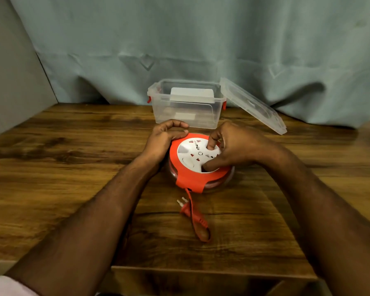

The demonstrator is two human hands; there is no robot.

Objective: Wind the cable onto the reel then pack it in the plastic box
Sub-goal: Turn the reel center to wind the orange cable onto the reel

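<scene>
A round orange cable reel (190, 178) with a white socket face lies flat on the wooden table (73, 167). My left hand (165, 137) grips its left rim. My right hand (229, 146) rests on the white face, with a finger and the thumb pressed into its recesses. A short loop of orange cable (198, 221) trails out of the reel's front toward me and ends in an orange plug (184, 207) with two metal pins. Behind the reel stands the clear plastic box (186, 107), open, with red latches.
The box's clear lid (252, 105) leans against the box's right side, sloping down to the table. A pale blue-green curtain (201, 39) hangs behind the table. The table's front edge (201, 270) runs near the bottom of the view.
</scene>
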